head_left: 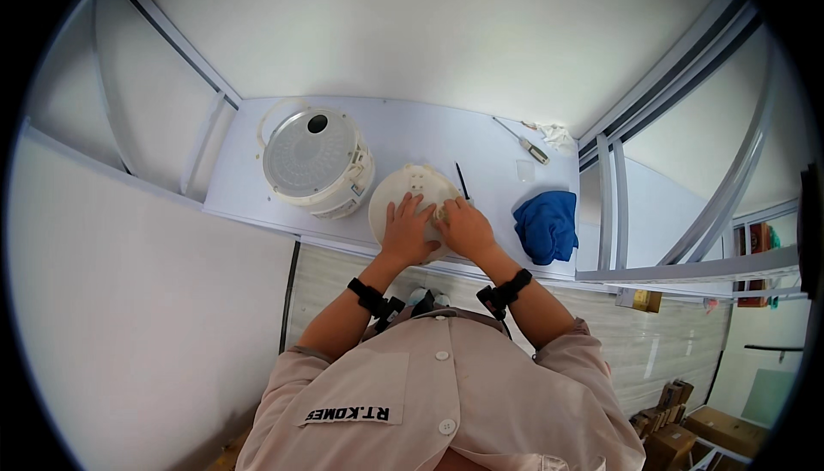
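- Round white lid (390, 192): the work in hand; as I view it remotely, it lies flat beneath the fingers of both hands, on the white table (412, 123).
- Left hand (405, 232): fingers spread apart, laid palm-down across the lid.
- Right hand (468, 229): fingers bunched together at a small pale piece (441, 213) on the lid's right part; I cannot tell whether they grip it or merely press.
- Black pen-like tool (462, 181): just beyond the right fingers.
- White cooker (313, 166): left of the left fingers.
- Blue cloth (547, 226), clear cup (525, 170) and screwdriver (524, 142): right of the right fingers, the screwdriver farthest beyond.
- Hazards, in my judgement: the lid could tip or slide if pressed hard on its near rim, close to the table's front edge; the small piece could spring away should the right fingertips slip; the tool could roll if a knuckle brushes it.
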The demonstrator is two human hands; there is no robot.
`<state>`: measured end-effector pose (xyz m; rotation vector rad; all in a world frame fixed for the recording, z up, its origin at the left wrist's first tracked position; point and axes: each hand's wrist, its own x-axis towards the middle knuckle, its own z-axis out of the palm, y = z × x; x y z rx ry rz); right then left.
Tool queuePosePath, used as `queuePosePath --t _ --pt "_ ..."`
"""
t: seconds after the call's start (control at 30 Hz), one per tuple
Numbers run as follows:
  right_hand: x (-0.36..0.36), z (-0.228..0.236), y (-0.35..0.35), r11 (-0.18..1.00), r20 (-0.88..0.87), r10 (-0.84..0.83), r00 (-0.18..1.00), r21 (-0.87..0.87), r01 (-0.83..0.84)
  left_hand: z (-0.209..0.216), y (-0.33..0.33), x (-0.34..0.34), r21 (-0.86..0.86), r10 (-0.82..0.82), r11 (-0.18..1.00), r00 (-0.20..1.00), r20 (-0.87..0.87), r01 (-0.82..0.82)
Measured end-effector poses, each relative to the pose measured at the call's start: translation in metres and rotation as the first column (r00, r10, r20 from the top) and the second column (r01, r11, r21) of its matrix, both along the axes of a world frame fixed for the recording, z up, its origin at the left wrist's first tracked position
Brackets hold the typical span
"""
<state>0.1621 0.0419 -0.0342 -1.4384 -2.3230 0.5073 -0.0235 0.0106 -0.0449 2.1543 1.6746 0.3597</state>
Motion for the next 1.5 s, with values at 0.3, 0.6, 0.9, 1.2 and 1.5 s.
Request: queuePosePath --t 0.3,0.6,0.9,1.2,1.5 --pt "0.017 0.013 -0.006 0.95 -0.177 -0.31 0.934 -0.024 0.311 -0.001 0.0 -0.004 -0.055 0.009 0.998 1.0 0.03 -0.007" --pt "0.024 0.001 -0.009 0.898 -0.239 -0.351 0.905 -0.36 0.253 -0.004 0.001 -0.002 -0.022 0.012 1.0 0.999 0.03 -0.012" --pt "0.024 0.002 -0.009 0.938 -0.245 -0.274 0.93 -0.283 0.202 0.0 0.01 0.012 0.114 0.087 0.988 0.982 0.165 -0.107" --pt "0.023 0.002 -0.014 0.886 -0.302 -0.376 0.876 -0.394 0.244 0.006 0.011 0.014 0.049 0.057 0.997 0.993 0.107 -0.063" --pt "0.019 0.01 -0.017 0.884 -0.531 -0.455 0.715 -0.365 0.292 0.031 0.014 0.007 0.079 -0.064 0.996 0.942 0.329 0.04"
